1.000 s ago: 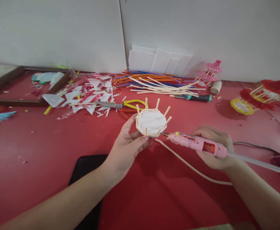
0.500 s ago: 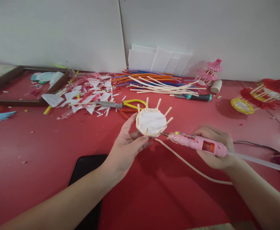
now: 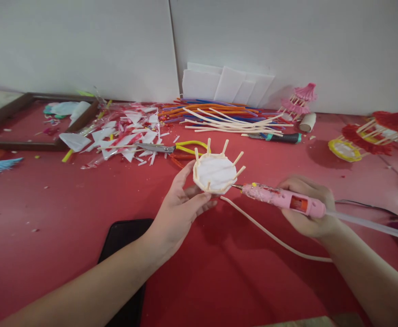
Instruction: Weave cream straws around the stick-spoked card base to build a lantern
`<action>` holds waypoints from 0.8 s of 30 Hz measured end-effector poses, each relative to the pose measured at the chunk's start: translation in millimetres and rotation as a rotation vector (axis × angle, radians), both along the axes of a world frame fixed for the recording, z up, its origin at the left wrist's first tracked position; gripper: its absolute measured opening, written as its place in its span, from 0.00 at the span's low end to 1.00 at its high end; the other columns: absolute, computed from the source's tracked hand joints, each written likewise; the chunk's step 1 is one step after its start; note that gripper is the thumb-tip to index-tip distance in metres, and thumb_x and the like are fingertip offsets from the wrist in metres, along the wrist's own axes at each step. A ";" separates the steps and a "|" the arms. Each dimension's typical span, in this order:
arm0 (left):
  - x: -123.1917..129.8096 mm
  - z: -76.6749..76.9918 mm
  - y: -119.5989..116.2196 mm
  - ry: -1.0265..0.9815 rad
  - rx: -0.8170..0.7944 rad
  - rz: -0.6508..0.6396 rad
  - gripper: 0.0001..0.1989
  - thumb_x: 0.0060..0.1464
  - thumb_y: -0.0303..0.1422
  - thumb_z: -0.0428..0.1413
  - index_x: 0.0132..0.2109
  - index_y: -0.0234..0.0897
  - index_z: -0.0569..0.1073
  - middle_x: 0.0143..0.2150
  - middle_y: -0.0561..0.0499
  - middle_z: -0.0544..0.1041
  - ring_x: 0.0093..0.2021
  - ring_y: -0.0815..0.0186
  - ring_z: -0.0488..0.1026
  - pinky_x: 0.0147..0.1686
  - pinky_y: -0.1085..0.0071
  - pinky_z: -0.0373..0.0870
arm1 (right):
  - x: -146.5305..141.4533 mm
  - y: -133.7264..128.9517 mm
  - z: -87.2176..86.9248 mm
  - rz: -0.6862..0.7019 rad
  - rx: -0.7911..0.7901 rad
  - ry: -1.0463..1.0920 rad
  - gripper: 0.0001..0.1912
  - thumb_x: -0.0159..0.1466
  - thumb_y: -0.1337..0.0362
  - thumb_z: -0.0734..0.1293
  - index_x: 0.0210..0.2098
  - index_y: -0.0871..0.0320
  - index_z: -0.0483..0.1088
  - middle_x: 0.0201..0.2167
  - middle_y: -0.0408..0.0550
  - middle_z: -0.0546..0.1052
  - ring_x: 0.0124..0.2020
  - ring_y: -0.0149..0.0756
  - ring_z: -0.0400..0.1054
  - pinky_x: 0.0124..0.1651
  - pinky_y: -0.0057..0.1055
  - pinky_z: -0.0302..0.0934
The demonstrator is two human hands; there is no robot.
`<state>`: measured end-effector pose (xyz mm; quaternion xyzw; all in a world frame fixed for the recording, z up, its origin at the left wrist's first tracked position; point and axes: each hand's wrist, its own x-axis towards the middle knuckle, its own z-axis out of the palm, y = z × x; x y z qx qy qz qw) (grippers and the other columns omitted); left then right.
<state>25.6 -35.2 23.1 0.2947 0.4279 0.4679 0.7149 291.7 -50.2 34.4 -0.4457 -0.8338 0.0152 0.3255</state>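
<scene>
My left hand (image 3: 181,206) pinches the near left edge of a small round white disc (image 3: 216,172), held above the red tabletop. Short cream sticks stand up around its rim, and a cream strip (image 3: 270,234) trails from below it to the right. In my right hand (image 3: 308,204) is a pink hot glue gun (image 3: 277,195), with a clear glue stick (image 3: 372,225) coming out of its back end. The gun's metal tip is at the disc's right rim; whether it touches I cannot tell.
Pliers (image 3: 171,147) with yellow and orange handles lie behind the disc. Bundled coloured and cream strips (image 3: 233,120) lie beyond. Scraps (image 3: 131,131) and a brown frame (image 3: 25,145) are at left, a black phone (image 3: 127,254) nearer. Small red tiered models (image 3: 365,136) stand at right.
My right hand has shifted the glue gun slightly right and up, its tip sliding along the disc's rim. My left hand and the disc have barely moved.
</scene>
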 end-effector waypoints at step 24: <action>0.9 3.1 -1.6 0.015 0.024 0.007 0.43 0.50 0.25 0.64 0.69 0.50 0.55 0.41 0.50 0.82 0.43 0.63 0.79 0.47 0.65 0.75 | 15.1 3.6 -13.0 -0.203 -0.069 0.014 0.06 0.56 0.69 0.62 0.32 0.52 0.64 0.25 0.44 0.71 0.24 0.37 0.65 0.26 0.34 0.58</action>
